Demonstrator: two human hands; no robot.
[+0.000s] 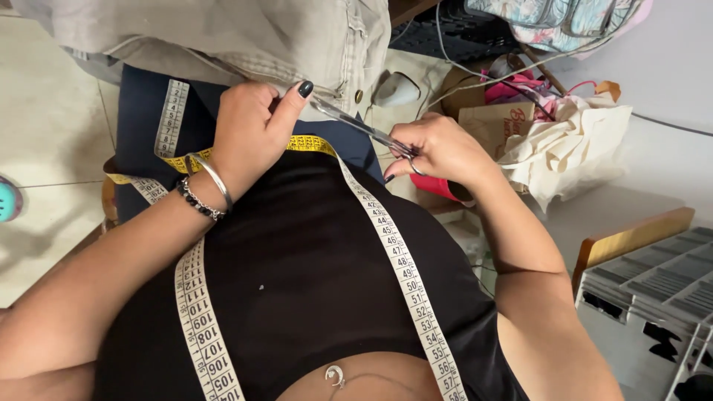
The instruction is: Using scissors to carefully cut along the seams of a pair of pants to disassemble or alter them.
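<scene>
head cam | looks steeply down own chest | close on hands [334, 141] | single view

Scissors [364, 128] tips hidden under beige garment [245, 37], which is cut off at top edge.

- The left hand [252, 130] grips the cloth [223, 37], which lies at the far edge, over the lap.
- The right hand [442, 148] sits right of it, holding scissors [356, 125] whose blades point left to the cloth's edge.
- A measuring tape [386, 245] hangs around the neck, running down both sides of the torso.
- A paper bag [494, 122] and crumpled fabric [564, 145] lie far right.
- A plastic crate [653, 297] stands near right.
</scene>
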